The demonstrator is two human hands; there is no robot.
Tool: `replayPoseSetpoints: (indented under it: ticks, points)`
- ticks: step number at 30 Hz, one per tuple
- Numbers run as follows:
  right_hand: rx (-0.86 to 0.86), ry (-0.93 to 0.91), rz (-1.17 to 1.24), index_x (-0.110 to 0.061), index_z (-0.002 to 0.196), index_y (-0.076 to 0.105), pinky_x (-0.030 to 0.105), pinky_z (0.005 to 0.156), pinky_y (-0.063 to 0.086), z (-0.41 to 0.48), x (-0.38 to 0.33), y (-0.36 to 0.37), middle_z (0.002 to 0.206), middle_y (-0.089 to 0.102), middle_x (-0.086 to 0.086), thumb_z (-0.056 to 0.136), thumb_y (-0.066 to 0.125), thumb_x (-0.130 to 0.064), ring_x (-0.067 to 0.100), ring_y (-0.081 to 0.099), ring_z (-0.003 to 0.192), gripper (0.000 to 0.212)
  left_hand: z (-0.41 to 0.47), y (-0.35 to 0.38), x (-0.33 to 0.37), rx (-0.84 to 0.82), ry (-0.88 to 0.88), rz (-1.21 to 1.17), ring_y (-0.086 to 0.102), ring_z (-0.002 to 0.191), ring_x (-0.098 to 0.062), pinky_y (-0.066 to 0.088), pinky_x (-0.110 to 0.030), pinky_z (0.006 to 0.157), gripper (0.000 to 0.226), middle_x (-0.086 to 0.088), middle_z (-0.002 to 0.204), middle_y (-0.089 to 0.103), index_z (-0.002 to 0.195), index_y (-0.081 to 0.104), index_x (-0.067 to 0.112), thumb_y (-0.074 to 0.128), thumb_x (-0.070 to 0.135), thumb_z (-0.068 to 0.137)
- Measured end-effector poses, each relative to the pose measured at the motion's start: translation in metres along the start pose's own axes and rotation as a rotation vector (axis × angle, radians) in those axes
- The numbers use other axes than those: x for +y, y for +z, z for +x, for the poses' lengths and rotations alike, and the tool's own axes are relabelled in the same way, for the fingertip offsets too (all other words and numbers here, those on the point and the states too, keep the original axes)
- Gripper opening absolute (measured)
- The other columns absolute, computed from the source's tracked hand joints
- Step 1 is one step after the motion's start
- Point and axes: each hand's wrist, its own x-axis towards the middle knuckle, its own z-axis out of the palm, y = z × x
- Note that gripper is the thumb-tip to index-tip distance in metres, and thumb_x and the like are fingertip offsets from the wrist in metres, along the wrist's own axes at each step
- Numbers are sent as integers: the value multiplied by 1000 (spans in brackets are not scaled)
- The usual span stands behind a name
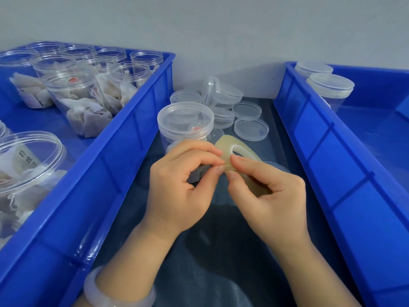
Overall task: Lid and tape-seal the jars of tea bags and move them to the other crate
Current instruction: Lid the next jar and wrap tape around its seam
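Bracelet (119,291), pale, sits on the left wrist at the bottom edge, nearest the lens.

Landmark: lidded jar (185,120), standing upright on the dark table (221,251) btwn the two crates, tea bags visible inside, clear lid on top. No tape seen on it yet.

Left of the lidded jar: left crate (132,129), blue, w/ many open jars (75,96) of tea bags, none w/ lids as far as can be seen.

Just in front of the lidded jar: left hand (177,187), fingers curled, thumb & forefinger pinching at the edge of the tape roll (238,151). Prob. picking for the free end, though the end itself is too small to make out.

Front-right of the lidded jar: right hand (272,196) grips the same roll from below, thumb on the outer face, fingers curled under it.

Behind & right of the lidded jar: loose lids (251,129), some stacked, some flat, one on edge.

Far right of it: right crate (321,138) w/ two lidded jars (330,89) at its far end.

Handling, as a judgement: jar is thin clear plastic w/ a light paper fill, so light, smooth, likely to slide or tip if the tape drags on it. Best held round the body below the lid seam, leaving the seam free. Tape is soft & sticky; keep it taut by the end & the roll or it folds onto itself.
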Motion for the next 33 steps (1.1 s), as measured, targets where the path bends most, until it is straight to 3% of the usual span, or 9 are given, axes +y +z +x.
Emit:
replayPoseSetpoints:
  ticks: [5,9,11,13,17,25,29,33]
  points:
    - [84,-30,58,-19,95,68,12,76,51,1,-6,0,91,70,-7,68,73,-15,-1,68,89,28,0,5,7,41,-186,-316,60,87,-2,49,-14,72,6,4,92,61,81,64,20,61,15,80]
    - [132,-73,92,-16,94,68,15,76,52,1,-9,-2,91,70,-5,68,74,-12,3,69,86,26,-1,8,7,42,-310,-603,60,90,-9,48,-21,78,10,6,91,59,75,70,24,63,17,75]
    - [134,-93,81,-13,93,68,16,74,53,2,-8,-4,89,70,-3,69,75,-11,4,70,84,26,-1,6,6,-16,-278,-591,59,88,-14,48,-25,76,11,9,89,59,74,71,24,62,18,76]
    - [108,-101,75,-11,94,68,17,75,54,2,-7,-5,89,71,-1,69,75,-11,5,70,84,26,0,3,4,-75,-226,-596,58,83,-10,48,-20,73,12,11,86,60,76,70,21,60,15,79]
    - [13,-125,113,-8,97,67,20,77,54,3,-5,-7,90,71,2,72,71,-21,6,70,86,28,6,-8,0,-216,-330,-777,63,74,-12,54,-25,69,15,9,78,64,75,76,22,63,14,76]
    - [-96,-105,101,-10,96,68,14,76,52,4,-2,-12,90,70,-5,71,76,-14,0,68,87,26,10,-20,-3,-346,-342,-699,66,67,-13,54,-23,61,16,11,73,66,75,76,25,64,15,76]
    - [-134,-61,106,-9,94,71,9,73,49,5,-1,-12,86,68,-11,70,72,-9,-6,67,83,24,11,-22,-2,-364,-317,-598,66,66,-13,54,-22,60,10,12,74,66,80,73,16,64,18,77]
    - [-145,-58,75,-13,93,70,11,75,51,6,-1,-14,87,69,-9,70,73,-12,-3,68,85,23,10,-22,-2,-391,-304,-544,64,63,-12,52,-20,58,11,10,73,64,72,71,14,63,19,78]
